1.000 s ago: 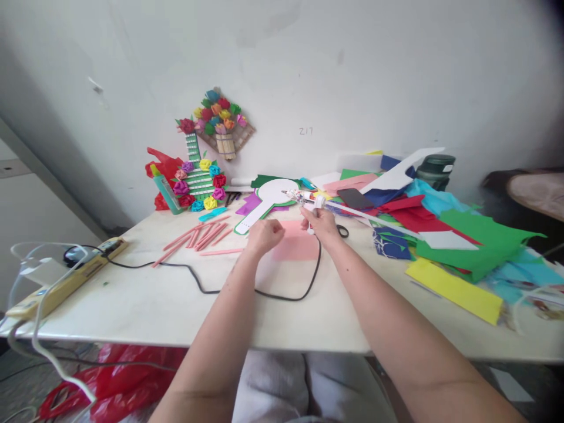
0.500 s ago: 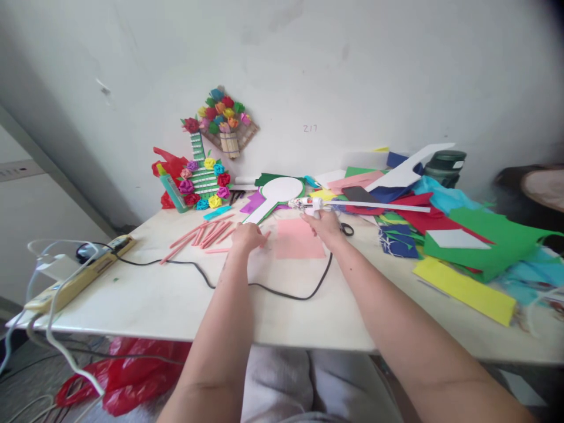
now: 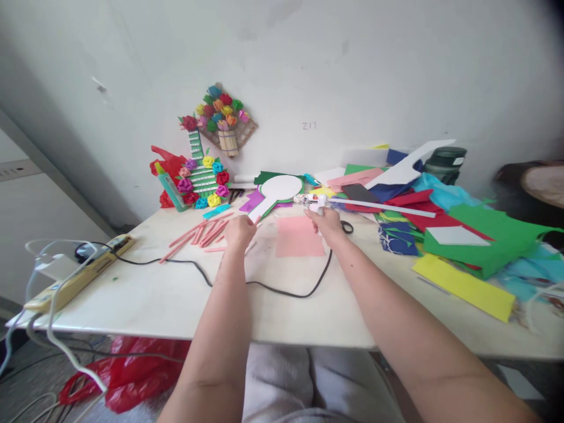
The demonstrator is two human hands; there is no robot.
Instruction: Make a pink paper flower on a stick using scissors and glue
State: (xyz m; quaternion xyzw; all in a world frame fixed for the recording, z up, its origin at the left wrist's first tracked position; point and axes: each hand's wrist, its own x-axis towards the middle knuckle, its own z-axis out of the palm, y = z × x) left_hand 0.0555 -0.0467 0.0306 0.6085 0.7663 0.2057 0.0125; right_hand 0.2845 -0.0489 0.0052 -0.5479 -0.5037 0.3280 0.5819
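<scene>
My right hand (image 3: 326, 226) is closed around a white glue gun (image 3: 321, 201), its nozzle toward the left and a long white glue stick (image 3: 388, 208) out of its back. My left hand (image 3: 240, 231) is closed, with the pink end of a rolled paper stick (image 3: 257, 221) showing past the fingers. Between the hands lies a square of pink paper (image 3: 299, 238). More pink paper rolls (image 3: 214, 234) are spread left of my left hand. Behind the hands is a white round-headed cutout with a handle (image 3: 282, 189), edged in green.
A black cord (image 3: 282, 292) loops across the table to a power strip (image 3: 83, 276) at the left. A glue bottle (image 3: 171, 188) and a flower-decorated guitar shape (image 3: 203, 173) stand at the back left. Coloured sheets (image 3: 480, 241) pile up at the right, near scissors (image 3: 347, 227).
My left hand has moved slightly left and up, and the pink paper roll's visible end now points upward instead of down-right. The glue gun has shifted slightly right.
</scene>
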